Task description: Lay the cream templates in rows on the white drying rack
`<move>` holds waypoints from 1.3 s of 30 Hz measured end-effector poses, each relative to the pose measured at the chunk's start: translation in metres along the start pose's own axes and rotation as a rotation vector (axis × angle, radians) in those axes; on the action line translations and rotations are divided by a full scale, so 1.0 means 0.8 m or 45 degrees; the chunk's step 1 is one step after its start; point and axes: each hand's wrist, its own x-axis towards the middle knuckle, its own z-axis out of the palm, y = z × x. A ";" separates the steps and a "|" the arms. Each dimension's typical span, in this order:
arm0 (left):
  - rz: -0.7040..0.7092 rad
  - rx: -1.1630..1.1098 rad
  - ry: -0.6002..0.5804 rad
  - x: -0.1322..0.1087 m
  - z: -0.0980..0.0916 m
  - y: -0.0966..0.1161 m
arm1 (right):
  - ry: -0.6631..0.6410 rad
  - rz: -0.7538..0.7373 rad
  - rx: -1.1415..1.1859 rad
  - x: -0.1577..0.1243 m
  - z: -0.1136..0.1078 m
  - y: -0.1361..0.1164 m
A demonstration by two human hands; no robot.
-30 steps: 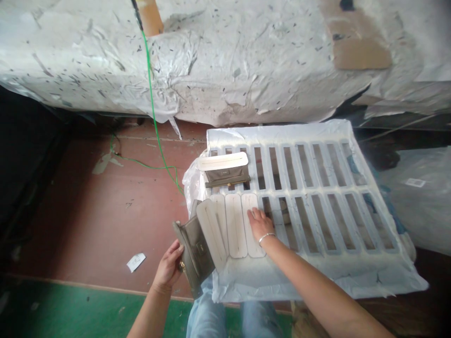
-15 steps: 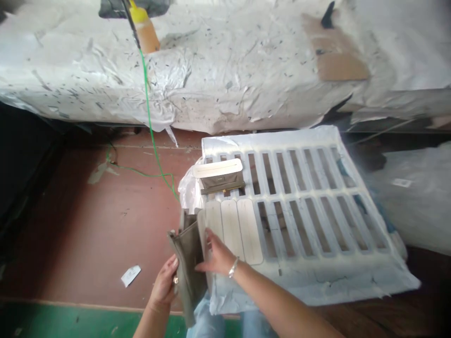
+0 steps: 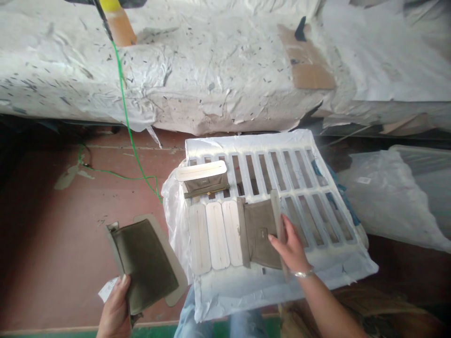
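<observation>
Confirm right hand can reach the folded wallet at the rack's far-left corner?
Probably yes. The right hand rests on the olive piece on the rack; only flat things lie between it and the folded wallet. It would have to let go first.

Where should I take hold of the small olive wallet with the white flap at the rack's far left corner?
Pinch the olive wallet by its right short end, coming from the right over the rack. It lies flat across the slots, the white flap covers its far edge, and that end seems to sit over open slots, likely leaving finger room.
</observation>
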 end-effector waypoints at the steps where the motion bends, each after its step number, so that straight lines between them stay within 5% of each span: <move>1: 0.019 0.003 -0.008 -0.001 0.001 0.003 | 0.000 0.022 -0.188 0.011 -0.005 0.013; 6: 0.004 0.111 -0.052 -0.008 0.007 0.000 | -0.233 0.307 -0.860 0.029 0.000 0.031; 10: 0.011 0.048 -0.081 -0.007 0.011 -0.009 | -0.258 0.335 -1.055 0.031 0.014 0.015; 15: 0.014 0.203 -0.075 -0.003 0.013 -0.016 | -0.053 0.099 -0.948 0.058 0.070 0.017; 20: -0.023 0.238 -0.054 -0.002 0.010 -0.022 | 0.131 0.116 -0.636 0.062 0.115 0.066; 24: -0.025 0.214 -0.036 0.001 0.006 -0.025 | 0.188 0.102 -0.444 0.054 0.117 0.100; 33: -0.044 0.207 -0.063 0.005 0.020 -0.033 | 0.311 -0.120 -0.501 0.076 0.108 0.114; 39: -0.079 0.245 -0.077 0.009 0.014 -0.038 | 0.344 0.001 -0.355 0.050 0.128 0.145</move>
